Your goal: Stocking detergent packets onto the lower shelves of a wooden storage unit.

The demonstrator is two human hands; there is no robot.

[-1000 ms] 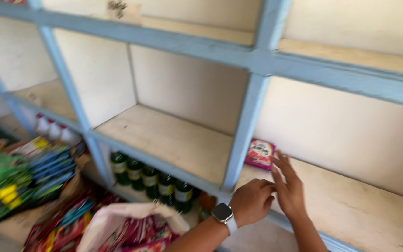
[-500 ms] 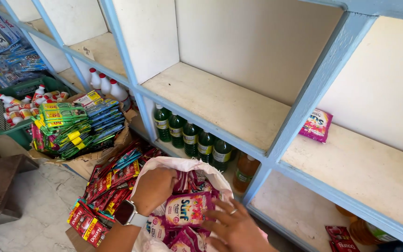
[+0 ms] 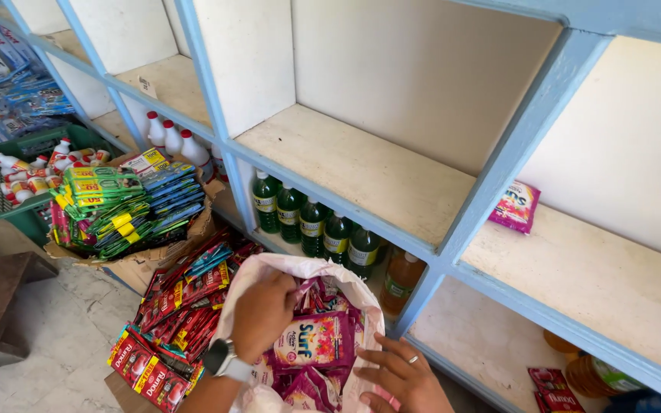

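While the white plastic bag (image 3: 346,284) sits open on the floor at the foot of the blue shelf unit (image 3: 499,172), the left hand (image 3: 263,310), a watch on its wrist, reaches down into its mouth with fingers curled among the pink sachets (image 3: 314,340); whether it actually grips one cannot be told. The right hand (image 3: 401,376), wearing a ring, lies with fingers spread against the bag's near rim, holding it wide. Pink packets with a blue and yellow label fill the bag. Just left of it, a cardboard tray of red sachets (image 3: 170,321) rests on the floor, and beyond that a torn cardboard box (image 3: 128,264) carries stacked green, yellow and blue packets (image 3: 116,206). Further left stands a green crate (image 3: 1,206) of small white bottles with red caps. On the lowest shelf behind the bag, a row of dark green bottles (image 3: 311,226) with yellow-green labels stands upright, an orange bottle (image 3: 401,279) beside them. Three white bottles with red caps (image 3: 174,141) stand one compartment to the left. A single pink sachet (image 3: 516,206) leans against the blue upright on the middle shelf.
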